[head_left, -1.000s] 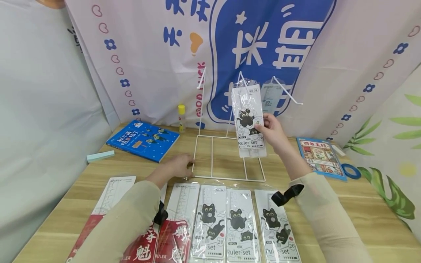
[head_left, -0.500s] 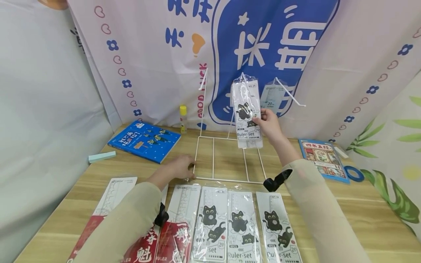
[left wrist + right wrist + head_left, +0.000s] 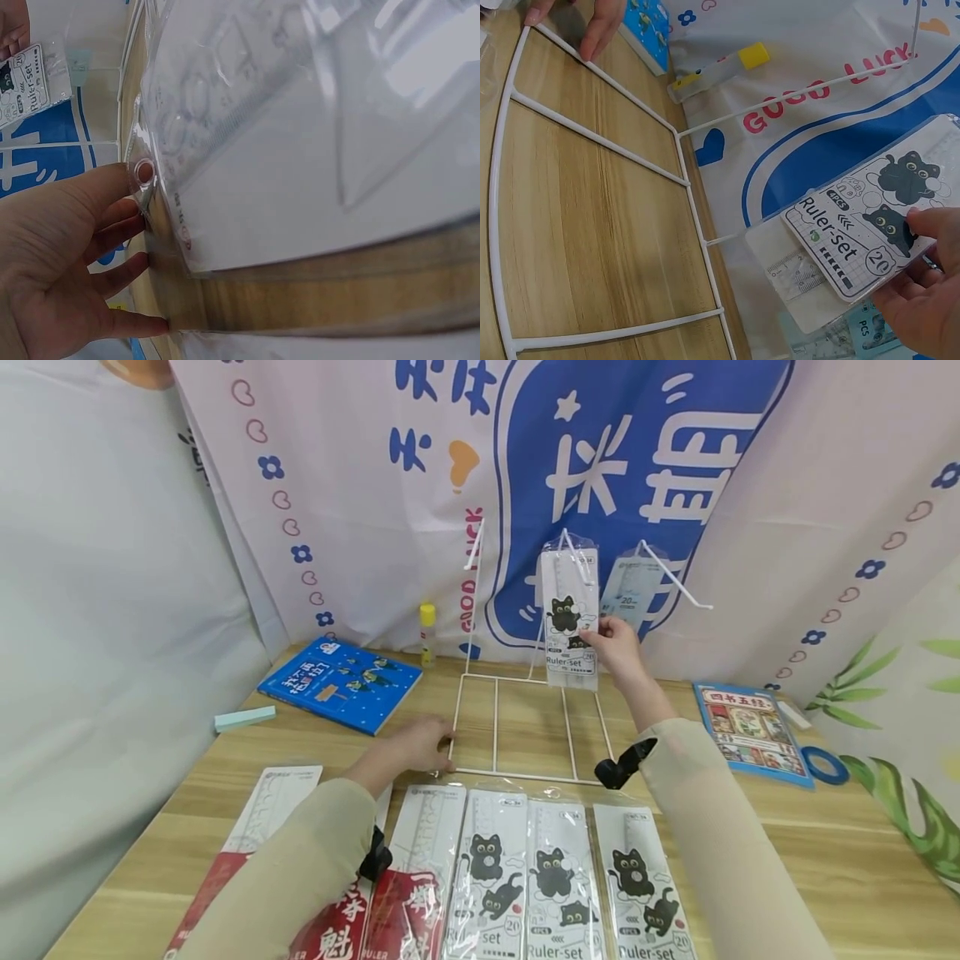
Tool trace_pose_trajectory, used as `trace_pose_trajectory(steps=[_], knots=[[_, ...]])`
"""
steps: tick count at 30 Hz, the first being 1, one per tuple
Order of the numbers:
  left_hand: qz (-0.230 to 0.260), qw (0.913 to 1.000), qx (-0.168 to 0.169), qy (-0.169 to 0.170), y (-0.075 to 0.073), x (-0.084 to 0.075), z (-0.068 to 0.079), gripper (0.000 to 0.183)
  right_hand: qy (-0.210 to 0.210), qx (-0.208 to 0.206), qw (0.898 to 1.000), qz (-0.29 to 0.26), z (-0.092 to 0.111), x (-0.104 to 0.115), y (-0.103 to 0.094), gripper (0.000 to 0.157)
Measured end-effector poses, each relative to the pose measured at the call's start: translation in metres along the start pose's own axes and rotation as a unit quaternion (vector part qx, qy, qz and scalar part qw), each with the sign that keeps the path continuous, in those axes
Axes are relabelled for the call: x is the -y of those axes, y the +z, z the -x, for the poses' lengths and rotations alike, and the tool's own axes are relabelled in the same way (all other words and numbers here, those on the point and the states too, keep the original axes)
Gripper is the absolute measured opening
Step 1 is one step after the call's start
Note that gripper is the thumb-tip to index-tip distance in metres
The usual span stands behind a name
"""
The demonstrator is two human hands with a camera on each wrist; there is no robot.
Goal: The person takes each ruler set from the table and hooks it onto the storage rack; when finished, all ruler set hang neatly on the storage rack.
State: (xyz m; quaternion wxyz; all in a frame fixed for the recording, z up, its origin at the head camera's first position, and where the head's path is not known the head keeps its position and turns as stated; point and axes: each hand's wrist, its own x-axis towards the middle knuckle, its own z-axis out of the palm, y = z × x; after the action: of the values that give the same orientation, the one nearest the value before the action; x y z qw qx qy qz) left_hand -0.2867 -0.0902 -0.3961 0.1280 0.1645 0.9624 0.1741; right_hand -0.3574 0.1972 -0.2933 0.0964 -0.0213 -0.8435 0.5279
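My right hand pinches a ruler set by its right edge, thumb on the printed front with its black cats. The packet's clear top overlaps the middle hook of a white wire display rack. In the right wrist view the ruler set tilts, and the right hand grips its side. My left hand rests at the rack's front-left corner. The left wrist view shows the left hand with fingers spread, and a clear hang hole beside the index finger. Another pale-blue ruler pack hangs from the right hook.
Several packaged ruler sets lie in a row along the front, some with red lower halves. A blue book, a glue stick and a pale-blue block lie left. Right are another book and blue tape.
The ruler set in my right hand has risen slightly against the rack and swung more upright, its top drawing back along the middle hook. My left hand stays at the rack's corner.
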Motion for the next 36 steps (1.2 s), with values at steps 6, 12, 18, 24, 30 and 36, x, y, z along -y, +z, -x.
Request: trace_pose_trajectory(steps=[6,12,18,24,30,36], knots=[[-0.001,1.0,-0.002,0.002,0.002,0.001,-0.002,0.051,0.012,0.002,1.0,0.009,-0.003,-0.006,0.003,0.035],[0.005,1.0,0.003,0.001,0.003,0.0,-0.003,0.051,0.042,0.016,0.999,0.013,-0.004,-0.018,0.001,0.04],[0.004,0.9999,0.0,0.009,0.001,-0.001,-0.002,0.052,0.051,0.038,0.998,0.018,0.002,-0.03,-0.005,0.043],[0.002,0.9998,0.003,0.019,0.0,0.001,-0.003,0.052,0.033,0.081,0.996,0.009,0.013,-0.041,-0.016,0.044],[0.007,0.9997,0.001,0.023,0.0,0.003,-0.005,0.052,-0.005,0.11,0.993,0.031,0.039,-0.049,-0.037,0.038],[0.007,0.9995,0.007,0.03,0.001,0.004,-0.007,0.055,-0.025,0.169,0.982,0.081,0.083,-0.065,-0.067,0.035]])
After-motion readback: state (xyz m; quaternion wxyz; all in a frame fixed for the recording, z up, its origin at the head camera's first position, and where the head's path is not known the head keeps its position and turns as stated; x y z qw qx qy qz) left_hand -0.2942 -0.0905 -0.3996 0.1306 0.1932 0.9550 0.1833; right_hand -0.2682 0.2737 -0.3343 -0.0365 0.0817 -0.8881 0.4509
